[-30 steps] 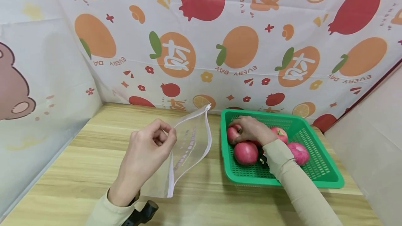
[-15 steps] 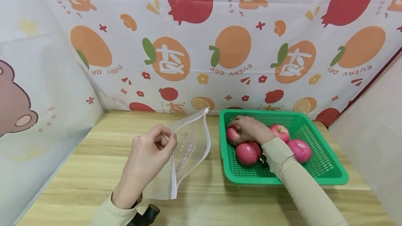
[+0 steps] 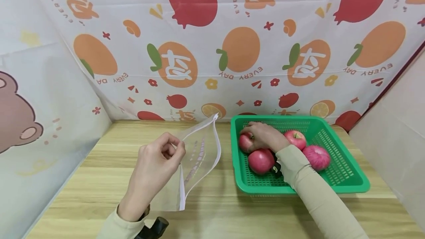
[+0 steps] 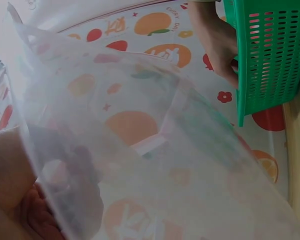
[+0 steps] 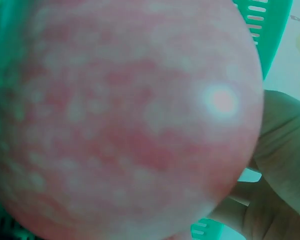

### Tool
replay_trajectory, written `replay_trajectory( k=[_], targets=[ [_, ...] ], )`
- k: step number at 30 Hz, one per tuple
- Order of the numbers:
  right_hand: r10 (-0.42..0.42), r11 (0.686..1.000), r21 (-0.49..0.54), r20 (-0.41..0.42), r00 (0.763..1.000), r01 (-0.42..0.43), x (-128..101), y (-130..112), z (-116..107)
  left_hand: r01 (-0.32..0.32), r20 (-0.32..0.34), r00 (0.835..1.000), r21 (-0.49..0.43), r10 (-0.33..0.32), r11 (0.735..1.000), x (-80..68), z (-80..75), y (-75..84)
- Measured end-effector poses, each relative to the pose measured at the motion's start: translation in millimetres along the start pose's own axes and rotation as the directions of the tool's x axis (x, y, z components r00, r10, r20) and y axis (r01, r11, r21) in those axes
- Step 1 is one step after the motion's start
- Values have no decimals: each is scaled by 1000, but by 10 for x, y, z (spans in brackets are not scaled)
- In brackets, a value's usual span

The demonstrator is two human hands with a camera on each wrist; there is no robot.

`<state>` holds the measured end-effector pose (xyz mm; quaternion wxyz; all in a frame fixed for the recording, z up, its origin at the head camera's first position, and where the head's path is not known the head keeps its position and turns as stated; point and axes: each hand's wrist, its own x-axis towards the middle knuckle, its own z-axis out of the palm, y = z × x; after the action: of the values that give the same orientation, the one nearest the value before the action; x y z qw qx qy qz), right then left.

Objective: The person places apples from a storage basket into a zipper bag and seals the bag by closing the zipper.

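My left hand (image 3: 154,170) pinches the edge of a clear zip bag (image 3: 202,154) between thumb and fingers. The bag's mouth gapes toward the right, and its film fills most of the left wrist view. Inside the green basket (image 3: 350,188), my right hand (image 3: 265,137) grips a red apple (image 3: 245,143) at the left end, fingers curled over its far side. Just in front of it lies another apple (image 3: 261,161). One apple (image 5: 135,120) looms large in the right wrist view, partly hiding the right hand (image 5: 282,160).
Two more apples, one with its stem up (image 3: 295,139) and one streaked pink (image 3: 317,158), lie in the basket right of my forearm. The wooden table (image 3: 109,150) meets a fruit-printed cloth (image 3: 209,62) at the back.
The head view has shifted slightly. Both hands keep their holds, the left on the zip bag and the right on the apple, with little visible movement.
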<state>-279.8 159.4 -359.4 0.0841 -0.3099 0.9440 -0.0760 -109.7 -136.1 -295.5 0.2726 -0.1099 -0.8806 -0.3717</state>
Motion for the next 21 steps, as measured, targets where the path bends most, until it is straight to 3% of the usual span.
replay_trajectory(
  k=[12, 21],
  targets=[
    [-40, 999, 25, -51, 998, 41, -35, 45, -34, 24, 11, 1000, 18, -24, 1000, 7, -8, 18],
    [-12, 991, 130, -69, 998, 21, -76, 69, -102, 16, 17, 1000, 27, -17, 1000, 14, -10, 17]
  ],
)
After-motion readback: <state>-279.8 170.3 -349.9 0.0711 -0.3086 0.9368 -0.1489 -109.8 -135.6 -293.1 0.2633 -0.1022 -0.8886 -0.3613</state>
